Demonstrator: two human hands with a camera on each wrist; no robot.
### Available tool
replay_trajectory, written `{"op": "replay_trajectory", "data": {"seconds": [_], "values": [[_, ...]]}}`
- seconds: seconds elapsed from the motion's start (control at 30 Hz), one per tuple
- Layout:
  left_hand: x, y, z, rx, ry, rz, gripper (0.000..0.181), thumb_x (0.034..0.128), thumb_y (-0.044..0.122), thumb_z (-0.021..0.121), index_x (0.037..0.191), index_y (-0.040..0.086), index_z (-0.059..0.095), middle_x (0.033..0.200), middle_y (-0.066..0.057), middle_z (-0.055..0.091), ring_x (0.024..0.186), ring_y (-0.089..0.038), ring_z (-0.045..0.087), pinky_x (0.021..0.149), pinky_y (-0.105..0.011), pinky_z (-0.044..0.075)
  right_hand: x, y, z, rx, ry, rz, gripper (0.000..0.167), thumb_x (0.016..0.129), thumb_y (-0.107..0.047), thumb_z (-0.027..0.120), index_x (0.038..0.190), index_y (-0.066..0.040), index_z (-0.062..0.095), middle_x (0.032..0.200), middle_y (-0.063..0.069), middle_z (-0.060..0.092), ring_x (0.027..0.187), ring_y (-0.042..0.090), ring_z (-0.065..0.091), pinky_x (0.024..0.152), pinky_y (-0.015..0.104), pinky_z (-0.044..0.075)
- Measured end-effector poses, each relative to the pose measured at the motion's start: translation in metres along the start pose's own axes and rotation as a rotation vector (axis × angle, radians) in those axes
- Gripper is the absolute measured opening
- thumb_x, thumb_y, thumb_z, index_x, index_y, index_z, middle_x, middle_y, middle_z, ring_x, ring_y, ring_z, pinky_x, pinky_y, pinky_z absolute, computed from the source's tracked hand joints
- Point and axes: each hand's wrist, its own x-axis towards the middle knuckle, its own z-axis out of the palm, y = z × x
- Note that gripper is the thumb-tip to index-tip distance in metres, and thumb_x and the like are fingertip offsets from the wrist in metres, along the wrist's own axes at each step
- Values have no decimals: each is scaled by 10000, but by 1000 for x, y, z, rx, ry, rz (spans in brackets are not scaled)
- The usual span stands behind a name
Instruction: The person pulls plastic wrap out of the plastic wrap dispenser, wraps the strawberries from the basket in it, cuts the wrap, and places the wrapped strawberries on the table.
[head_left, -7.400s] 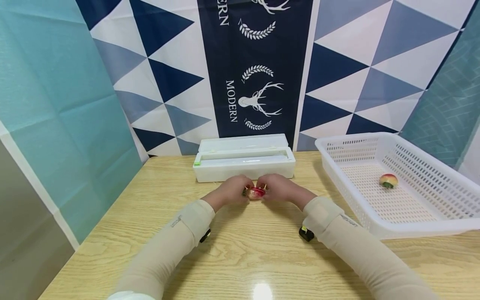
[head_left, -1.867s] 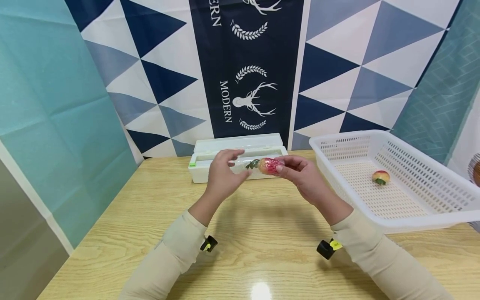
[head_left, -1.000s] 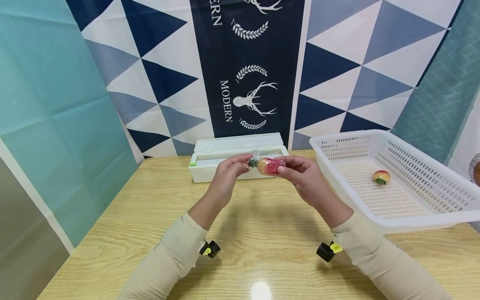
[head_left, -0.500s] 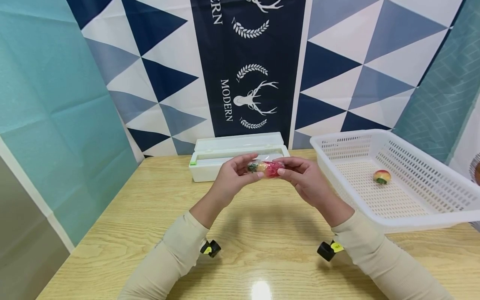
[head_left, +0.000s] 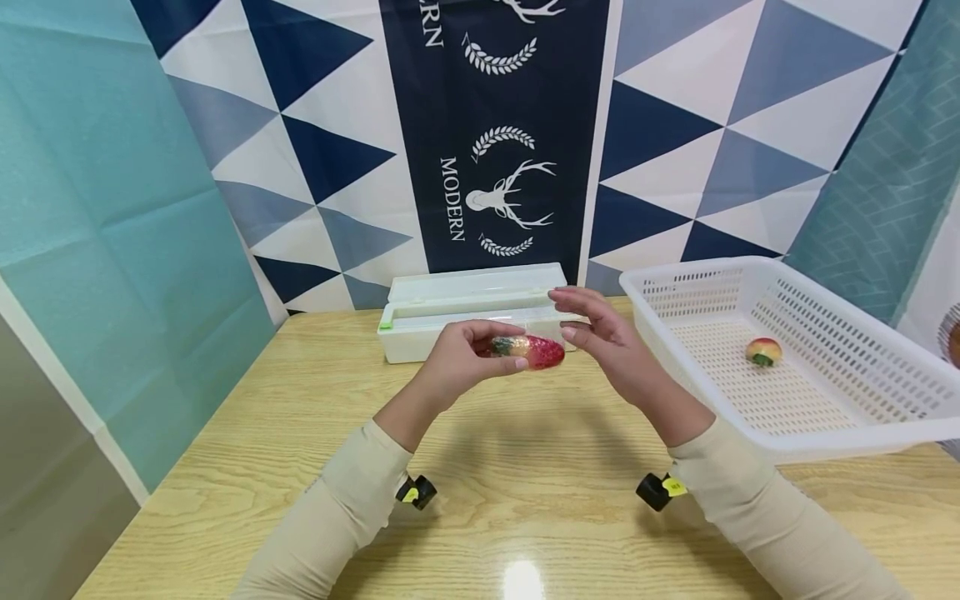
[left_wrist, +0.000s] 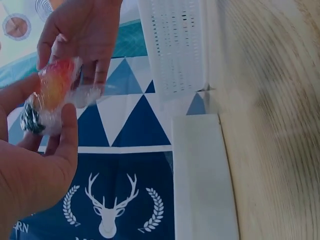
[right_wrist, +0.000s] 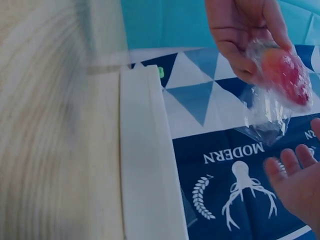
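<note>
A red and yellow fruit (head_left: pixel 542 352) with green leaves, wrapped in clear film, is held up above the table. My left hand (head_left: pixel 459 367) pinches its leafy end between thumb and fingers. Just right of the red tip, my right hand (head_left: pixel 615 342) is apart from the fruit, its fingers spread. In the left wrist view the wrapped fruit (left_wrist: pixel 54 87) lies across the left fingers. The right wrist view shows loose clear film (right_wrist: pixel 267 117) hanging from the fruit (right_wrist: pixel 287 77), near the right fingertips.
Behind the hands a long white box (head_left: pixel 420 337) stands with its lid raised. At the right, a white perforated basket (head_left: pixel 825 443) holds another red and yellow fruit (head_left: pixel 763 352). Patterned cloth hangs behind the wooden table (head_left: pixel 285 400).
Within the last half second, my right hand let go of the fruit's red end and opened. The fruit has moved slightly down in my left hand.
</note>
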Motion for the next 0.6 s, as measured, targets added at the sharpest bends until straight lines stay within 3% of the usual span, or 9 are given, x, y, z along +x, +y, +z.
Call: {"op": "replay_trajectory", "data": {"seconds": [0.07,0.2,0.37,0.5,0.6], "values": [[0,-1,-1,-6,-43,16,365,818,124,798,1167,67,705,1076,-57,693,814,-160,579,710,-244,518,2,-2,-1,-28,-33,-8,400,1015,-102,451,1408,-33,482,1491,60,373,1358,287,347,1010,254,414],[0,-3,-2,-54,-84,16,365,827,96,783,1178,44,694,1060,-80,700,815,-160,601,745,-260,540,2,0,-1,-60,-73,33,365,1012,-64,403,1343,-24,553,1388,93,509,1258,263,485,995,307,443],[2,-7,-4,-147,-6,-19,345,855,89,751,1184,13,681,1038,-83,699,845,-159,597,830,-294,530,0,4,2,-49,-61,73,293,979,-14,474,1236,62,592,1197,176,619,1060,187,601,919,271,498],[3,-8,-4,-246,33,-38,335,889,68,701,1207,-23,656,1037,-85,692,883,-157,626,905,-345,519,-1,5,5,0,-87,77,324,922,60,554,1242,103,542,1198,206,589,1047,179,601,916,276,509],[3,-8,-2,-349,32,-43,339,920,52,651,1231,-75,613,1065,-99,679,921,-166,653,929,-365,514,0,7,9,14,-91,76,434,849,82,667,1255,75,514,1197,186,572,1062,225,606,899,309,523]]}}
